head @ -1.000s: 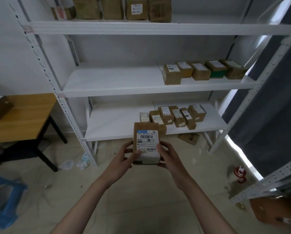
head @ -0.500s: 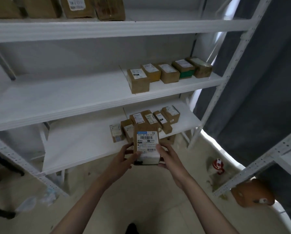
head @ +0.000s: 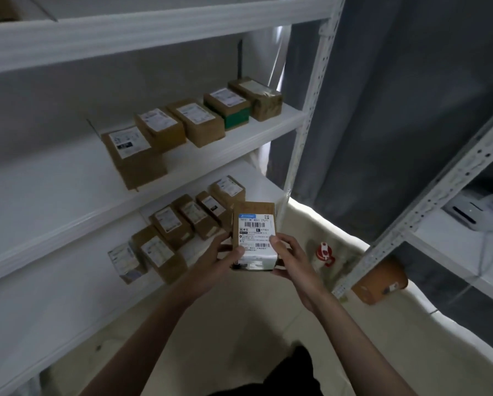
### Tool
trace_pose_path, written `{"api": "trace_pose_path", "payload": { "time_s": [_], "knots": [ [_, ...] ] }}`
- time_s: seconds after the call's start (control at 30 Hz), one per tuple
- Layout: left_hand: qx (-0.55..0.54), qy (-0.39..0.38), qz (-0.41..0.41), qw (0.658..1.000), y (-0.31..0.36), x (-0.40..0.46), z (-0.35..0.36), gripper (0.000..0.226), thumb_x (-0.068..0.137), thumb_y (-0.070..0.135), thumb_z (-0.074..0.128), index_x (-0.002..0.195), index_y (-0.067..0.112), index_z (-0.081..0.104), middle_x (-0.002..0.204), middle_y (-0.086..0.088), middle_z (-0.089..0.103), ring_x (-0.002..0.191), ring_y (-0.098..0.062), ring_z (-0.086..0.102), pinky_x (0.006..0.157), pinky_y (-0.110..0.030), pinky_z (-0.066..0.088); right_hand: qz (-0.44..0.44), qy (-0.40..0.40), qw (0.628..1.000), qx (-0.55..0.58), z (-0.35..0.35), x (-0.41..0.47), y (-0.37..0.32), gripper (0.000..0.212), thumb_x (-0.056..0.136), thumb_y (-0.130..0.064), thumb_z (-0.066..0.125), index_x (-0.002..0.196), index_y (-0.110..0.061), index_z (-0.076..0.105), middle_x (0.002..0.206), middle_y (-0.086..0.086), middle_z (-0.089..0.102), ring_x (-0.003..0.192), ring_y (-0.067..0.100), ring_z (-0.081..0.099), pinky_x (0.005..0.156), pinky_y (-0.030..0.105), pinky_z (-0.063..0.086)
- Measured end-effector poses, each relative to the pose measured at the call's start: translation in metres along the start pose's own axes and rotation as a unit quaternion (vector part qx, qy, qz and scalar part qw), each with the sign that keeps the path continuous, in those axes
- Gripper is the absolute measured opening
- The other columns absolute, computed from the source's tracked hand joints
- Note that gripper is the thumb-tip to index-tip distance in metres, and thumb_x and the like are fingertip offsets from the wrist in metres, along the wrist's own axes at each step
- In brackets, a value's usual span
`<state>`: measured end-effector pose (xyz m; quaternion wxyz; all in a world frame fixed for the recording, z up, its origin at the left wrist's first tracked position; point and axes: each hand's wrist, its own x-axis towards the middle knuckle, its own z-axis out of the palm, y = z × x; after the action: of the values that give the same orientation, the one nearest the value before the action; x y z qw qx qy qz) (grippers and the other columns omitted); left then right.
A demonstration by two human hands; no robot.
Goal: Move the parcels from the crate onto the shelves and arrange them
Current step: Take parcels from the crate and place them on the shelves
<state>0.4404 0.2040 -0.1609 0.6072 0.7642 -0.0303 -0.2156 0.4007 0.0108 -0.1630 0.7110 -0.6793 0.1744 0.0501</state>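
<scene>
Closer to the shelves (head: 216, 155) than a moment before, the left hand (head: 219, 257) and right hand (head: 289, 254) gripped the labelled parcel (head: 254, 235) from both sides, just before the lower shelf's boxes (head: 179, 224).

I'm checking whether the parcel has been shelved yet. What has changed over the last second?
Mostly the view: the person has stepped closer and turned right, so the wooden table and blue crate have left the frame and the second rack has come in. The parcel stays gripped between the left hand and right hand, label up, not yet shelved. The parcels on the middle shelf and lower shelf lie as before.
</scene>
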Motion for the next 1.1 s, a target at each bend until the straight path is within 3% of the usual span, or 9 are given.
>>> {"api": "trace_pose_path", "payload": {
  "time_s": [0.1, 0.2, 0.3, 0.47, 0.6, 0.77, 0.93, 1.1],
  "knots": [
    [0.007, -0.013, -0.002, 1.0, 0.012, 0.042, 0.021, 0.044, 0.095, 0.042, 0.057, 0.135, 0.042, 0.04, 0.118, 0.022, 0.058, 0.112, -0.001, 0.058, 0.087, -0.02, 0.05, 0.009, 0.007, 1.0, 0.006, -0.028, 0.038, -0.001, 0.037, 0.095, -0.047, 0.06, 0.125, -0.026, 0.056, 0.106, -0.008, 0.075, 0.097, 0.007, 0.071, 0.089, 0.034, 0.058],
    [0.011, -0.01, -0.01, 1.0, 0.017, 0.09, 0.049, 0.039, 0.095, 0.043, 0.056, 0.132, 0.043, 0.043, 0.118, 0.022, 0.059, 0.112, -0.002, 0.058, 0.088, -0.025, 0.052, 0.024, 0.007, 1.0, 0.008, -0.062, 0.082, -0.004, 0.039, 0.094, -0.048, 0.06, 0.125, -0.024, 0.055, 0.111, -0.006, 0.073, 0.099, 0.008, 0.071, 0.078, 0.024, 0.057],
    [0.006, 0.0, -0.025, 1.0, 0.023, 0.14, 0.083, 0.038, 0.096, 0.041, 0.056, 0.13, 0.041, 0.042, 0.116, 0.022, 0.059, 0.107, -0.003, 0.06, 0.079, -0.023, 0.054, 0.044, 0.007, 0.999, 0.007, -0.103, 0.133, -0.003, 0.036, 0.095, -0.045, 0.06, 0.121, -0.02, 0.054, 0.113, -0.003, 0.071, 0.096, 0.008, 0.071, 0.071, 0.02, 0.056],
    [-0.007, 0.02, -0.067, 0.998, 0.034, 0.213, 0.129, 0.039, 0.094, 0.047, 0.056, 0.129, 0.045, 0.037, 0.114, 0.021, 0.058, 0.102, -0.001, 0.061, 0.072, -0.019, 0.05, 0.105, -0.007, 0.994, 0.019, -0.161, 0.216, 0.002, 0.035, 0.095, -0.036, 0.063, 0.121, -0.015, 0.055, 0.117, 0.005, 0.071, 0.104, 0.02, 0.07, 0.092, 0.039, 0.058],
    [-0.026, 0.046, -0.111, 0.992, 0.033, 0.26, 0.157, 0.039, 0.094, 0.048, 0.055, 0.128, 0.044, 0.036, 0.117, 0.019, 0.057, 0.105, -0.002, 0.059, 0.07, -0.018, 0.049, 0.139, -0.05, 0.989, 0.014, -0.196, 0.272, 0.005, 0.032, 0.096, -0.028, 0.062, 0.125, -0.014, 0.055, 0.12, 0.007, 0.069, 0.108, 0.022, 0.068, 0.091, 0.036, 0.057],
    [-0.05, 0.085, -0.17, 0.981, 0.013, 0.318, 0.166, 0.062, 0.091, 0.057, 0.054, 0.145, 0.033, 0.036, 0.121, 0.008, 0.061, 0.104, -0.011, 0.064, 0.084, -0.03, 0.052, 0.163, -0.087, 0.983, -0.008, -0.205, 0.341, 0.012, 0.025, 0.097, -0.023, 0.061, 0.121, -0.018, 0.058, 0.12, 0.007, 0.068, 0.111, 0.021, 0.067, 0.094, 0.034, 0.055],
    [-0.027, 0.094, -0.181, 0.979, -0.008, 0.385, 0.157, 0.045, 0.094, 0.053, 0.052, 0.135, 0.036, 0.044, 0.105, 0.01, 0.062, 0.096, -0.009, 0.062, 0.077, -0.024, 0.048, 0.189, -0.088, 0.977, -0.034, -0.192, 0.416, 0.037, 0.025, 0.094, -0.028, 0.061, 0.118, -0.019, 0.062, 0.121, 0.005, 0.068, 0.113, 0.022, 0.064, 0.102, 0.041, 0.052],
    [-0.011, 0.114, -0.198, 0.973, -0.059, 0.464, 0.138, 0.051, 0.092, 0.058, 0.053, 0.135, 0.03, 0.052, 0.106, 0.005, 0.067, 0.083, -0.008, 0.064, 0.066, -0.018, 0.046, 0.202, -0.082, 0.975, -0.049, -0.166, 0.503, 0.075, 0.02, 0.096, -0.025, 0.057, 0.112, -0.015, 0.063, 0.116, 0.008, 0.067, 0.106, 0.022, 0.064, 0.096, 0.037, 0.051]
  ]
}}
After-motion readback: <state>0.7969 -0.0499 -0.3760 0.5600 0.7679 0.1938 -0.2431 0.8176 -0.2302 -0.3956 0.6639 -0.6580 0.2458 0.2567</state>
